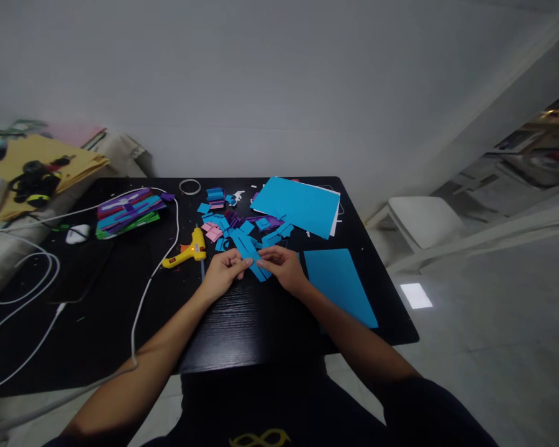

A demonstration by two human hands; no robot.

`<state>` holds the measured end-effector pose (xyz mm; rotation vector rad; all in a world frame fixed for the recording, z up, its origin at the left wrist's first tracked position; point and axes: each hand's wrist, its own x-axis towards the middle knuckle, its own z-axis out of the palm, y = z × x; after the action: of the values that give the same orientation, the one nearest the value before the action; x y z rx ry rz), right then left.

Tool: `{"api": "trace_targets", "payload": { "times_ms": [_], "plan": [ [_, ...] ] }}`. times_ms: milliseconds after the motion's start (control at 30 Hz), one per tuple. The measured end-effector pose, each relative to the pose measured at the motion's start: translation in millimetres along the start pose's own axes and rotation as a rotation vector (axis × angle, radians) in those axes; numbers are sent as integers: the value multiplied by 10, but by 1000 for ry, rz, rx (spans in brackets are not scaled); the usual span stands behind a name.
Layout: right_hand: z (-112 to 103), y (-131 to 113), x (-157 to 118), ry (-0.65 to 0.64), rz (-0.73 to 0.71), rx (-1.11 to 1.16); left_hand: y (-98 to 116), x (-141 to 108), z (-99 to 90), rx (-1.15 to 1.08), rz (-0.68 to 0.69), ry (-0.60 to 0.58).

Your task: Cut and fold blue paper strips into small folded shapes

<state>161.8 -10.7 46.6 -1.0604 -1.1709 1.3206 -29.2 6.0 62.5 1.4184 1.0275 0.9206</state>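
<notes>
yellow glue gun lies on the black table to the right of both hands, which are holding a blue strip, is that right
No, the head view shows the yellow glue gun to the left of both the left hand and the right hand, which are holding a blue strip; it does lie on the black table.

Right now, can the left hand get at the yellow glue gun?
Probably yes: the yellow glue gun lies close to the left hand, with nothing tall between them. But that hand would likely need to release the blue paper piece first, which the right hand also holds.
</notes>
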Motion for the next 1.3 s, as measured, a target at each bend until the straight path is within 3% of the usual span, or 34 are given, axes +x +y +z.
{"api": "trace_targets", "payload": {
  "times_ms": [167,400,500,567,667,733,900,1033,1167,1300],
  "plan": [
    [-14,10,12,-2,-22,-25,-12,-17,17,22,46,49],
    [-68,-64,-12,48,-283,-291,-29,-31,49,-31,101,133],
    [-56,-46,-7,119,-215,-219,-28,-47,45,-10,107,174],
    [-37,-31,7,145,-78,-58,-29,-64,41,16,110,191],
    [-4,-41,15,1,196,183,-25,-90,38,127,175,230],
    [13,-61,6,-106,279,240,-21,-105,39,214,244,233],
    [18,-53,-9,-42,222,154,-28,-112,48,214,298,172],
    [5,-8,9,-14,130,50,-53,-73,54,-6,209,145],
    [8,15,7,-17,38,-49,-71,-31,58,37,99,84],
    [11,54,5,-13,36,-16,-90,-34,70,95,71,5]
  ]
}}
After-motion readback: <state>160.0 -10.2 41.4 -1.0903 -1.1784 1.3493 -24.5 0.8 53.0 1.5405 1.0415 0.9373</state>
